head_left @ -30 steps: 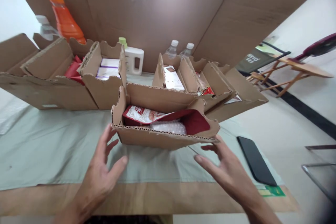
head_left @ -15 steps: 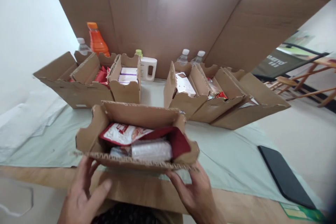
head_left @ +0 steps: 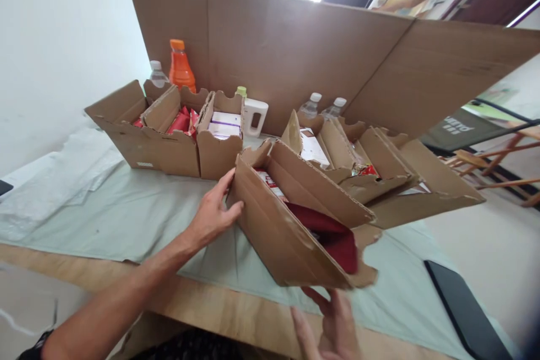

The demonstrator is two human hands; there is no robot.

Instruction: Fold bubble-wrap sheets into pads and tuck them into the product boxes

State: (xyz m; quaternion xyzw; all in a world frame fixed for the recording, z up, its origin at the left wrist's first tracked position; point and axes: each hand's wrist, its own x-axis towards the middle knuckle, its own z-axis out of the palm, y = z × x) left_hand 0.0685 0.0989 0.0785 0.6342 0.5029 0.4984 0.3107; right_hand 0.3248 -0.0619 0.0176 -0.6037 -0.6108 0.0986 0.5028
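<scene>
An open cardboard box stands turned at an angle near the middle of the table, in front of the right-hand row of boxes. Inside it lie a dark red pouch and a red and white packet; the rest of its contents is hidden by the near wall. My left hand grips the box's far left end, thumb on the near face. Slightly blurred, my right hand has its fingertips at the bottom of the near right corner, with the thumb apart from the cardboard.
Boxes with red packets and white cartons stand at the left; more boxes lean at the right. Behind them are an orange bottle, a white jug and a cardboard screen. A black phone-like slab lies right.
The box has moved right and turned, its left end swinging away from me. My left hand has shifted to that end; my right hand is lower, by the near corner. The view has shifted.
</scene>
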